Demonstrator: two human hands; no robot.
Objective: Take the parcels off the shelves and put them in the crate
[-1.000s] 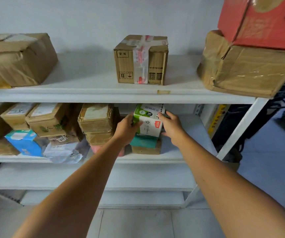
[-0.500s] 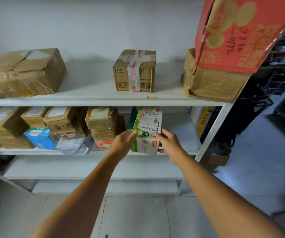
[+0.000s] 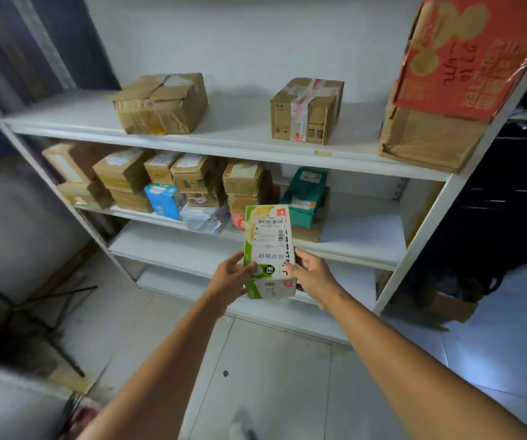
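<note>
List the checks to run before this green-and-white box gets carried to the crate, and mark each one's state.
1. Grip on both sides: left hand and right hand hold the green-and-white box by its opposite edges. Ok.
2. Box free of the shelving: it is held out in front of the middle shelf, touching nothing there. Ok.
3. Crate located: no crate is in view. Cannot tell.
4. Teal parcel settled on the middle shelf: it looks tilted. Cannot tell.
5. Floor clear to the left: black stand legs spread across it. Not ok.
</note>
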